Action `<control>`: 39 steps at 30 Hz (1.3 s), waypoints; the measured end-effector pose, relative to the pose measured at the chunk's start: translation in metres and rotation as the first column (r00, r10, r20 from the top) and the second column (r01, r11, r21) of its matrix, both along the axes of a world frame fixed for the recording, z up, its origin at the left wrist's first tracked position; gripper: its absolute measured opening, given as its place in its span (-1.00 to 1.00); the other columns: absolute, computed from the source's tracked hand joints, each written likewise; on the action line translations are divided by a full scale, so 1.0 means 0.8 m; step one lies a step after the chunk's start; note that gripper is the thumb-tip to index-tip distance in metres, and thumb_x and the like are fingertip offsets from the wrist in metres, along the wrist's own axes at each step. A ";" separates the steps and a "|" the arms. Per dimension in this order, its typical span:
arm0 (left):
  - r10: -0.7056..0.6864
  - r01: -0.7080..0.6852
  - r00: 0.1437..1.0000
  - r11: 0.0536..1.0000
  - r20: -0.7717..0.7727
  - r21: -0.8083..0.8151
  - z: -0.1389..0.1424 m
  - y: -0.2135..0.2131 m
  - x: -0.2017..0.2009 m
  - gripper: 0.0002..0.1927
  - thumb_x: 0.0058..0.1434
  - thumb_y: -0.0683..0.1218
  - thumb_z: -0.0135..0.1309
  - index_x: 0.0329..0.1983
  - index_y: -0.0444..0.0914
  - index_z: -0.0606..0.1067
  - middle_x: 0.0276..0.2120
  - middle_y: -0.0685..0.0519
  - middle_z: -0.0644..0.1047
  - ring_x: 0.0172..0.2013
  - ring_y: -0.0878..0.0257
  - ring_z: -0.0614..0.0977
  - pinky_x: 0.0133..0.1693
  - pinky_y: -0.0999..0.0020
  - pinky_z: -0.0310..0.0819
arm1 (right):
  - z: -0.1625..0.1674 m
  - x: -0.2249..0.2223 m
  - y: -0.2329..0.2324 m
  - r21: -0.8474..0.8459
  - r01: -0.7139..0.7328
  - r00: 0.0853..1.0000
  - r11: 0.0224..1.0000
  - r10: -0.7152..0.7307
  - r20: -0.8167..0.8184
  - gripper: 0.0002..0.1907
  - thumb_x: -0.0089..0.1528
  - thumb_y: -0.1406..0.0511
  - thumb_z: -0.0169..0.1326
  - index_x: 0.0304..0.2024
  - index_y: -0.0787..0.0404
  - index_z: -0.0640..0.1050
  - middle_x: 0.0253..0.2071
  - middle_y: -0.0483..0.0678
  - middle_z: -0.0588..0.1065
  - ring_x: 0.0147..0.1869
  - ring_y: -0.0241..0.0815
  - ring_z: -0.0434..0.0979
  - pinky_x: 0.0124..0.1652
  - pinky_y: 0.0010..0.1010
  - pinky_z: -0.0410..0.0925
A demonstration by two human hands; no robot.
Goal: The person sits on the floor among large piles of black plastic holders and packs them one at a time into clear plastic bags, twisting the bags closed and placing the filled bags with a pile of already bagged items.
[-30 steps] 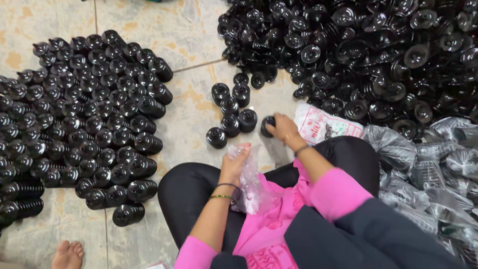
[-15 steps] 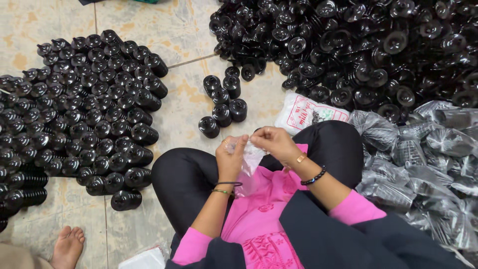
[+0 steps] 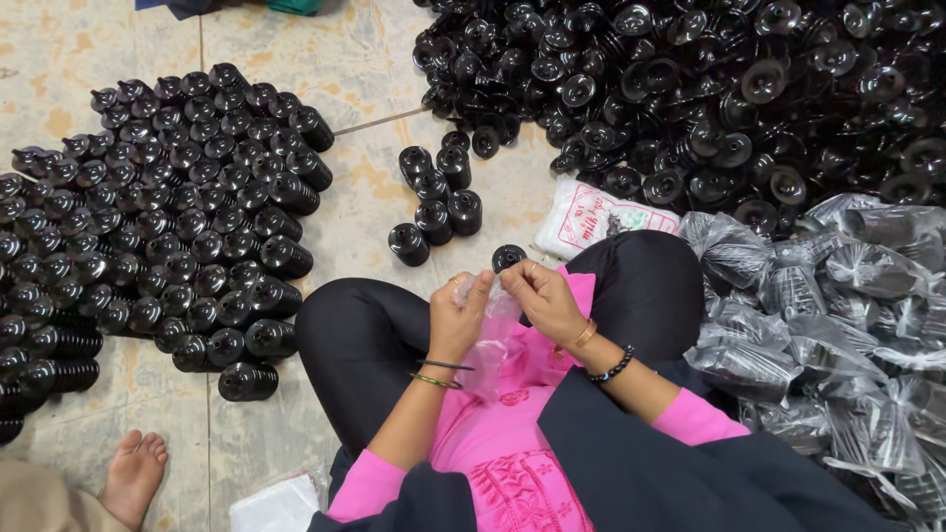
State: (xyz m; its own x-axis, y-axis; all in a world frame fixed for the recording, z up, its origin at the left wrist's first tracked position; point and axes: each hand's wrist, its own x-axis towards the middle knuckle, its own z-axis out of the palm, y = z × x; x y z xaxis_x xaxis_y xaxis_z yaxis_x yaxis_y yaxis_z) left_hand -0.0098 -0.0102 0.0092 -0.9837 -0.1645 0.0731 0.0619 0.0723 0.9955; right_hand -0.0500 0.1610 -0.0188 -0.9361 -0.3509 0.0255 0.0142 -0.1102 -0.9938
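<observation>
I sit cross-legged on a tiled floor. My left hand pinches the top of a small clear plastic bag that hangs over my lap. My right hand holds a black round ribbed part at the bag's mouth, its fingers also touching the bag's edge. A small cluster of stacked black parts stands on the floor just beyond my knees.
A big block of neatly stacked black parts lies to the left. A loose heap of black parts fills the upper right. Bagged parts pile at the right. A white printed packet lies by my knee. Another person's bare foot shows bottom left.
My right hand reached out to the small cluster on the floor, picked up a black part and brought it back to the bag held by my left hand.
</observation>
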 end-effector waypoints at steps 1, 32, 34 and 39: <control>-0.040 0.040 0.999 0.996 -0.008 0.082 -0.002 -0.001 0.000 -0.54 0.45 0.04 0.15 -0.50 -0.32 0.40 -0.56 0.24 0.34 -0.49 0.49 0.26 -0.48 0.48 0.14 | -0.002 0.000 0.000 -0.028 0.028 1.000 0.999 -0.028 0.002 -0.81 0.41 0.26 0.07 -0.18 0.28 0.56 -0.34 -0.30 0.42 -0.31 -0.55 0.28 -0.35 -0.66 0.21; -0.418 0.005 0.656 0.835 0.629 0.550 -0.073 -0.055 -0.063 -0.84 0.24 -0.17 0.04 -0.22 -0.27 0.62 -0.25 0.01 0.62 -0.29 0.26 0.64 -0.19 0.37 0.60 | -0.061 -0.089 0.062 0.700 -0.147 0.965 0.699 0.257 -0.054 -0.75 0.23 0.20 0.22 -0.24 0.29 0.66 -0.36 -0.05 0.65 -0.30 -0.24 0.64 -0.33 -0.37 0.47; -0.183 0.017 0.751 0.966 0.634 0.259 -0.091 -0.024 -0.113 -0.83 0.22 -0.16 0.05 -0.22 -0.28 0.62 -0.23 -0.03 0.62 -0.25 0.20 0.64 -0.16 0.33 0.58 | -0.086 -0.120 0.031 0.830 0.004 0.991 0.558 0.108 -0.077 -0.76 0.22 0.22 0.21 -0.22 0.28 0.64 -0.36 -0.05 0.64 -0.30 -0.23 0.63 -0.32 -0.36 0.48; 0.174 0.153 0.804 0.864 0.569 -0.480 -0.118 0.003 -0.146 -0.78 0.19 -0.12 0.05 -0.20 -0.30 0.63 -0.17 -0.13 0.61 -0.15 0.05 0.63 -0.07 0.23 0.54 | -0.110 -0.143 0.001 0.920 -0.073 0.996 0.386 -0.022 0.088 -0.80 0.20 0.26 0.18 -0.19 0.25 0.61 -0.34 -0.07 0.62 -0.30 -0.22 0.63 -0.31 -0.34 0.49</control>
